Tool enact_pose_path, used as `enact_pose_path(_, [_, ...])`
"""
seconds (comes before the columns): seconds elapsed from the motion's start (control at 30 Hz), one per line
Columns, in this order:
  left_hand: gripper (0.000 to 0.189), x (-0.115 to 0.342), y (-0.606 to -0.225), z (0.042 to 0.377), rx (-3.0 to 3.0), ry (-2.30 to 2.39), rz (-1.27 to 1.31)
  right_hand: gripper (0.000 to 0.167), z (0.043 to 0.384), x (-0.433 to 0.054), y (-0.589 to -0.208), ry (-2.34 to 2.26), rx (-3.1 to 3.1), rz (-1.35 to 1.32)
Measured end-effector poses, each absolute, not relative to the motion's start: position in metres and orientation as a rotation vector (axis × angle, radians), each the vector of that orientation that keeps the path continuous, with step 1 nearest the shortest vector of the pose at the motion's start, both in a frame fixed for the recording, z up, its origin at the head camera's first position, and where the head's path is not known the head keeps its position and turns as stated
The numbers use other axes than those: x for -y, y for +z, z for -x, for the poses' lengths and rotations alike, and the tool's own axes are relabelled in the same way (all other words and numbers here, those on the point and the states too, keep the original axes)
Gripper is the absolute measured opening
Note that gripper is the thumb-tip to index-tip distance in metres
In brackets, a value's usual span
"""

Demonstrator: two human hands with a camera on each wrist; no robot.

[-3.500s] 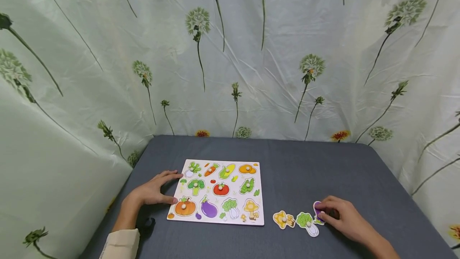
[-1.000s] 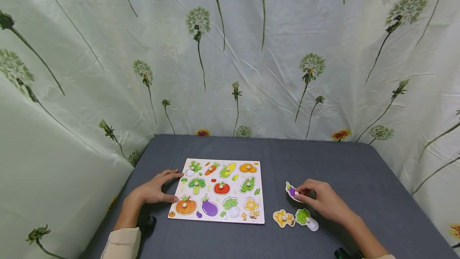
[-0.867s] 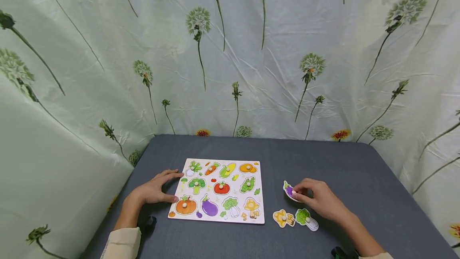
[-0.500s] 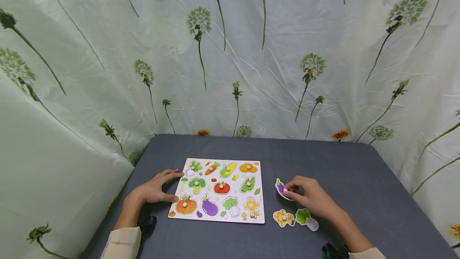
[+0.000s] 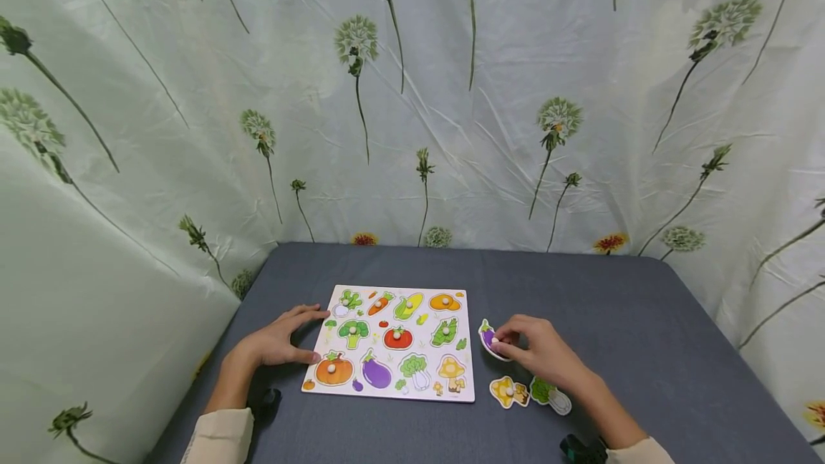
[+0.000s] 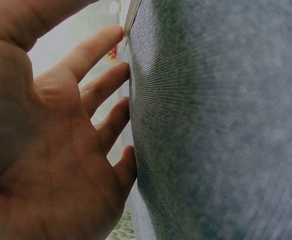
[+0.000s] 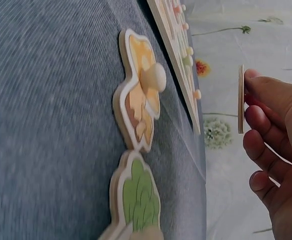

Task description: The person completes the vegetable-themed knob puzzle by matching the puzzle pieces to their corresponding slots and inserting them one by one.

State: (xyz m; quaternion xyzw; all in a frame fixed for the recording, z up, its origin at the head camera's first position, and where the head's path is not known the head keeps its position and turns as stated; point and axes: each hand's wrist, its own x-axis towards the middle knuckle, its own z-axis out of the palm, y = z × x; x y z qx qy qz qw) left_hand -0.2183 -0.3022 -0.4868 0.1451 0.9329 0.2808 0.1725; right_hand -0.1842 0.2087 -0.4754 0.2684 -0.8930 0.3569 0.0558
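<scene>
My right hand (image 5: 538,349) pinches an eggplant puzzle piece (image 5: 488,336) by its knob, just right of the board. The right wrist view shows that piece (image 7: 241,100) edge-on, raised above the table. The white vegetable puzzle board (image 5: 422,364) lies flat, with knobbed pieces in its upper rows and a knobbed pumpkin at lower left; the printed eggplant, cabbage and mushroom spots show no knobs. My left hand (image 5: 273,341) touches the board's left edge with spread fingers. Below the right hand lie a mushroom piece (image 5: 503,391) and a leafy cabbage piece (image 5: 552,395), partly covered by the wrist.
A dark grey cloth (image 5: 387,432) covers the table. Behind it and along the sides hangs a pale curtain (image 5: 451,163) printed with dandelions. Dark straps sit at both wrists.
My right hand has picked the eggplant piece up from beside the cabbage piece, moved it away from me and then left toward the board. The left hand has stayed at the board's edge.
</scene>
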Motion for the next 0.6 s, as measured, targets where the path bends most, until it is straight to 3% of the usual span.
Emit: enact_pose_path(0.6, [0.089,0.302,-0.489,0.219,-2.649,0.795,-0.407,0.007,0.188,-0.168,-0.478,1.114,2.759,-0.809])
